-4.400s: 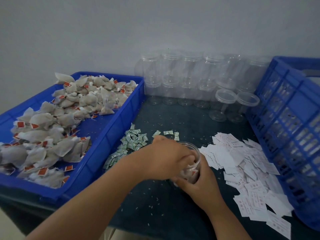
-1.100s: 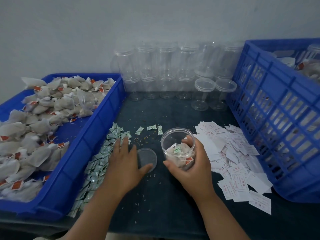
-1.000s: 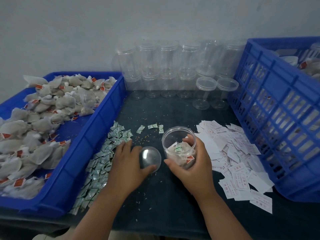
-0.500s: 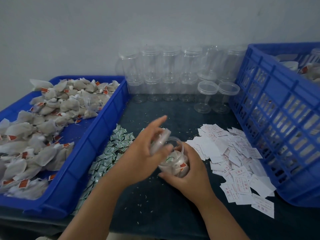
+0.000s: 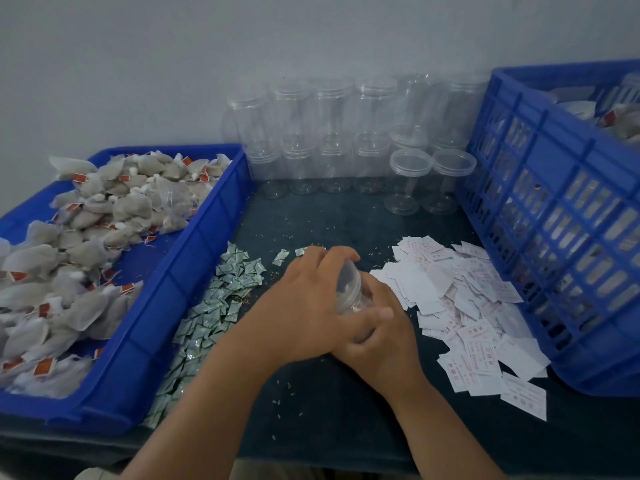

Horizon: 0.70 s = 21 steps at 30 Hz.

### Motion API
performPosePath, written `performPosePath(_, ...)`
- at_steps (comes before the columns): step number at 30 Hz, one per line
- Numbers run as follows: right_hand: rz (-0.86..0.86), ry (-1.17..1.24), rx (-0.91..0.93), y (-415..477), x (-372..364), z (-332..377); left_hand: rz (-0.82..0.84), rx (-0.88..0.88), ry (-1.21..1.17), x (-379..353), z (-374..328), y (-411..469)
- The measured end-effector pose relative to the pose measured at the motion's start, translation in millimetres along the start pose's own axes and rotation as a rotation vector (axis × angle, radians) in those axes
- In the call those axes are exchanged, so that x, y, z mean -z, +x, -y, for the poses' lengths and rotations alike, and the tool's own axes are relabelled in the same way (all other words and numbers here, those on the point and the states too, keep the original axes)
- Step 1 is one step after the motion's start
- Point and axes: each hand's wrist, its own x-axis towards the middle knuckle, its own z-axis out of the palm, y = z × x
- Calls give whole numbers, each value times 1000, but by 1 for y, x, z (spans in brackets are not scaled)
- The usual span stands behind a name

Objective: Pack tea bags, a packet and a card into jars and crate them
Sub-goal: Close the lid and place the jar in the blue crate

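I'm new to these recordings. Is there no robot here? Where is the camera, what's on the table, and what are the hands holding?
No machine: these are a person's two bare hands, filmed by one wide-angle camera worn on the head, looking down. On the dark table lie a shallow blue plastic tray of grey tea bags, small green-and-white packets, white printed paper cards, empty clear plastic jars by the wall and a tall blue slatted crate at right. The right hand grips a small clear plastic jar round its body; the left hand curls over its top. Its contents are mostly hidden.
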Motion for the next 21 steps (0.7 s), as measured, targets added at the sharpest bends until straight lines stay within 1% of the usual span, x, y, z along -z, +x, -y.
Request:
performPosePath(2, 30, 6, -5, 1, 0, -1, -77, 28, 24, -4, -1, 3)
performPosePath(3, 43, 18, -9, 2, 0, -3, -93, 12, 41, -6, 0, 4)
performPosePath(8, 72, 105, -50, -1, 5, -6, -53, -242, 49, -8, 7, 4)
performPosePath(11, 165, 251, -79, 1, 10, -5, -47, -380, -89, -2, 11, 5)
performPosePath(13, 215, 346, -87, 2, 11, -3, 8, -457, -222, 4, 12, 5)
performPosePath(14, 222, 379, -93, 1, 11, -1, 31, -462, -259, 7, 13, 5)
performPosePath(15, 222, 396, -101, 1, 10, 0, 43, -442, -246, 11, 14, 5)
performPosePath(17, 210, 417, -110, 1, 7, 0, 58, -348, -99, 19, 17, 4)
performPosePath(18, 199, 424, -101, 1, 5, -1, 85, -276, -37, 21, 18, 3)
performPosePath(20, 166, 368, -71, 2, 0, -1, 141, -110, -16, 17, 12, 1)
performPosePath(21, 153, 311, -51, 3, -1, 0, 114, -47, -17, 11, 3, 0)
